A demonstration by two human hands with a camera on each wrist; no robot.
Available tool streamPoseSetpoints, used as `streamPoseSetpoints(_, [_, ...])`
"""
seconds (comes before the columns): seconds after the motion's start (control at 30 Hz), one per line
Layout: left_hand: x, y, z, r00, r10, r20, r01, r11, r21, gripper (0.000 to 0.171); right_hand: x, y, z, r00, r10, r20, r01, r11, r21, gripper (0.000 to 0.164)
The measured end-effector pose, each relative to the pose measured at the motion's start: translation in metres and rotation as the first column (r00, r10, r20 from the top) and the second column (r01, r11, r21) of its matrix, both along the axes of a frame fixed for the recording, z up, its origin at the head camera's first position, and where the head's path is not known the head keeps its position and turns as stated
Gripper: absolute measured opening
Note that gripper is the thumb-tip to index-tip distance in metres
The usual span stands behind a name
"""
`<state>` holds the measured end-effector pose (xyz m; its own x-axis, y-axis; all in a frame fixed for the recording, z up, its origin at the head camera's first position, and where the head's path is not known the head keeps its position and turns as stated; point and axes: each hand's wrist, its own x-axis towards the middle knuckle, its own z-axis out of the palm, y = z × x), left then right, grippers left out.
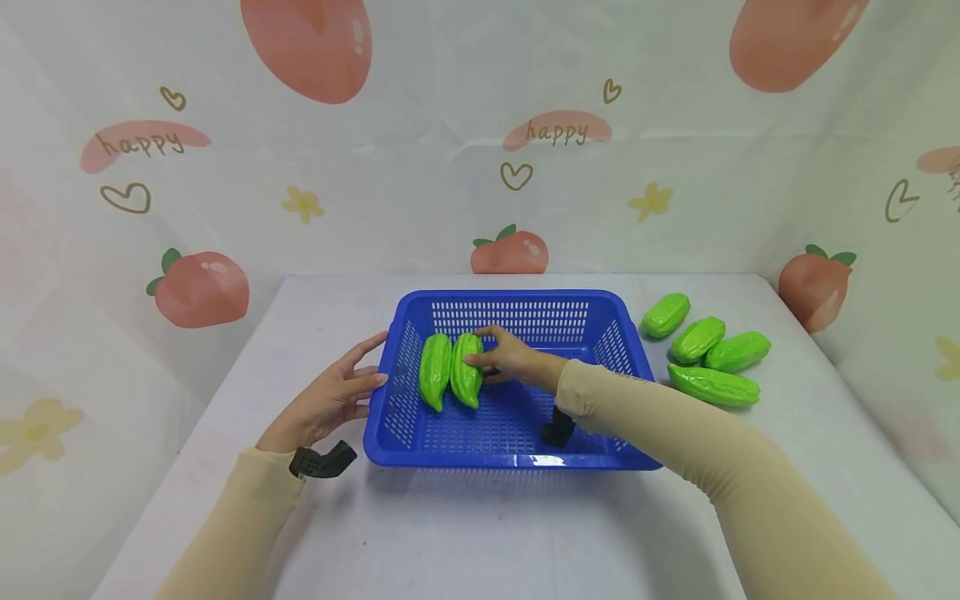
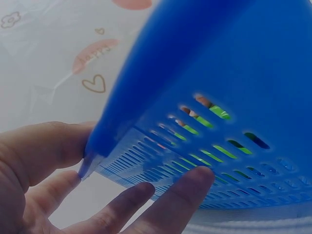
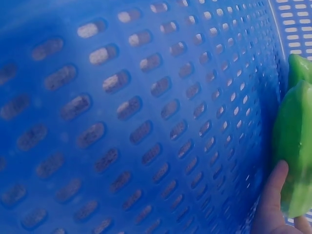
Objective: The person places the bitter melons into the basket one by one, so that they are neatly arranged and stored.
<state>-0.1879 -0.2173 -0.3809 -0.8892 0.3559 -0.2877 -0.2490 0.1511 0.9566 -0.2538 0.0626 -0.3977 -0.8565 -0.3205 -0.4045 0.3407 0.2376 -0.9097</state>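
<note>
The left hand (image 1: 330,404), fingers spread, touches the left side of the blue basket (image 1: 517,461). Inside, one green gourd (image 1: 434,372) lies beside a second gourd (image 1: 467,385), which the right hand (image 1: 512,356) pinches from its right; four more gourds (image 1: 714,386) lie on the table (image 1: 450,533), right of the basket.

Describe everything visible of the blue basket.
The blue, rectangular, plastic-looking basket sits upright on the white table, open at the top. It has a smooth, solid rim with rounded corners, slotted walls and a perforated floor. Two bright-green, ridged, elongated gourds lie inside, toward its left end; the right hand grips the right one. The left hand touches the left rim and outer wall.
</note>
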Motion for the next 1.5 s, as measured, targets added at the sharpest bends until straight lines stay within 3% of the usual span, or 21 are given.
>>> streamPoseSetpoints(0.73, [0.0006, 0.0005, 0.0004, 1.000, 0.006, 0.002, -0.006, 1.000, -0.001, 0.076, -0.0017, 0.0037, -0.0004, 1.000, 0.018, -0.009, -0.018, 0.999, 0.034, 0.060])
streamPoseSetpoints(1.5, [0.0009, 0.0006, 0.0020, 1.000, 0.003, 0.014, -0.003, 1.000, -0.006, 0.077, -0.0024, 0.0069, -0.0039, 1.000, 0.027, 0.005, -0.027, 1.000, -0.005, 0.058])
